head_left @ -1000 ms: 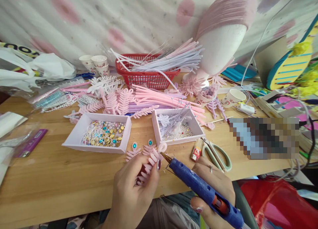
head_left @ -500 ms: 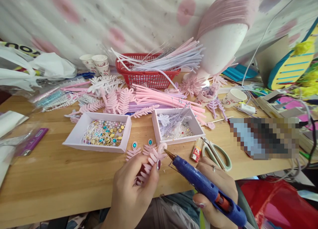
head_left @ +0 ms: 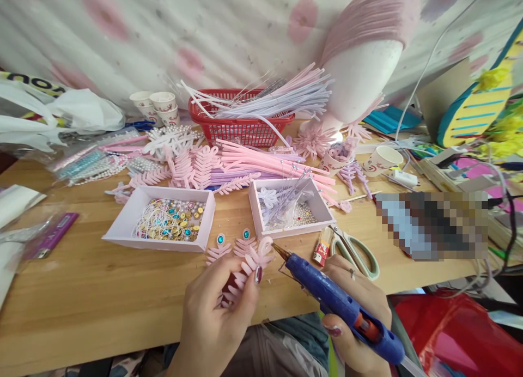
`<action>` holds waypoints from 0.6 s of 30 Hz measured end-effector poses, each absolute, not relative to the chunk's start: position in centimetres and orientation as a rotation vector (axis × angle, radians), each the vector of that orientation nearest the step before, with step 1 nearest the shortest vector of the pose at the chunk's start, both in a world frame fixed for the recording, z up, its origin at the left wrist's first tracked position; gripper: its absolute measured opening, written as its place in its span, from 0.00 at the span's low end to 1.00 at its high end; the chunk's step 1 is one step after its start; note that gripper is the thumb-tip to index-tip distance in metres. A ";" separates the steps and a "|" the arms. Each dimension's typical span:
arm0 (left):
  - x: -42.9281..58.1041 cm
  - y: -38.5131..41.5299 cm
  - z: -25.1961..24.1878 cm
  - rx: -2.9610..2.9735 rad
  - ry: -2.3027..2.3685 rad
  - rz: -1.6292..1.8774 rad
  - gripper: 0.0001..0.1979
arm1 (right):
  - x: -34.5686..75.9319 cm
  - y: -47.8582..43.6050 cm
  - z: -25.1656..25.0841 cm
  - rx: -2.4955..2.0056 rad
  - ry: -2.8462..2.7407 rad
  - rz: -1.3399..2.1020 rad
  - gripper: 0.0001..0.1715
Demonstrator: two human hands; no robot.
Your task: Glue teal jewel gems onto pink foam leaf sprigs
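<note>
Two-handed over worktop's (head_left: pixel 134 295) front edge: pinches chenille sprig (head_left: pixel 249 265) (left hand (head_left: pixel 216 311)), grips glue gun (head_left: pixel 322 289) (right hand (head_left: pixel 362 298)); illegible purple packet (head_left: pixel 53 235) label.

Left hand (head_left: pixel 216 309) holds pink sprig (head_left: pixel 249 265), right hand (head_left: pixel 368 294) blue glue gun (head_left: pixel 322 290)

Single head-worn camera, facing forward and down: hands (head_left: pixel 220 306) close, wooden tabletop (head_left: pixel 102 295) beyond, floral curtain (head_left: pixel 245 28) farthest.

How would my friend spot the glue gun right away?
Start at the wooden table. At its near edge, the right hand holds the glue gun, its tip by a pink sprig in the left hand. Unlike the green-handled scissors beyond, it's mostly blue.
</note>
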State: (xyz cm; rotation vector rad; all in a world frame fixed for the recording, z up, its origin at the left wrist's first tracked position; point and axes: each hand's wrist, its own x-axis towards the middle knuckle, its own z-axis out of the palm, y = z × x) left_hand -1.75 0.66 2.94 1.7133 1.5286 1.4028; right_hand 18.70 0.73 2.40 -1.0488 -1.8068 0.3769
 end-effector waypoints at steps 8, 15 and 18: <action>-1.8 0.4 2.9 1.546 1.564 1.367 0.06 | 19.3 1.1 2.9 -1.053 -1.811 0.444 0.29; -1.8 0.3 2.1 1.328 1.582 1.355 0.06 | 24.8 -0.3 2.6 -1.525 -1.328 0.370 0.34; -1.7 0.2 1.7 1.295 1.582 1.348 0.05 | 27.7 0.3 2.8 -1.799 -1.126 0.239 0.29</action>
